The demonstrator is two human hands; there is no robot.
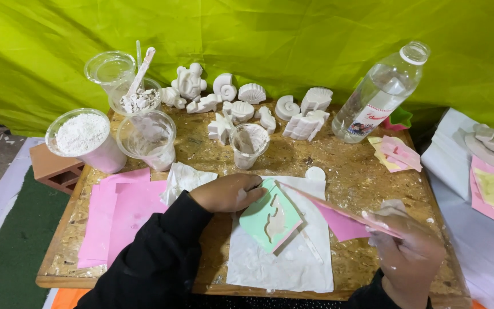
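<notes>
The left hand [230, 193] presses flat on the near-left edge of a green mould [270, 216], its grip closed on nothing. The mould lies tilted on a white sheet [284, 260] in the near middle of the bench [350, 171] and holds a white seahorse-shaped filling. The right hand [407, 246], dusted white, has its grip closed around a pink strip [338, 212] whose far end reaches over the mould's edge. Far across the bench stand about eleven white cast figures [241, 109], shells and sea creatures. Five clear plastic cups [144, 137] crowd the far left and middle; one holds white powder. One clear bottle [381, 94] leans at the far right. Pink sheets [121, 214] lie at the near left.
</notes>
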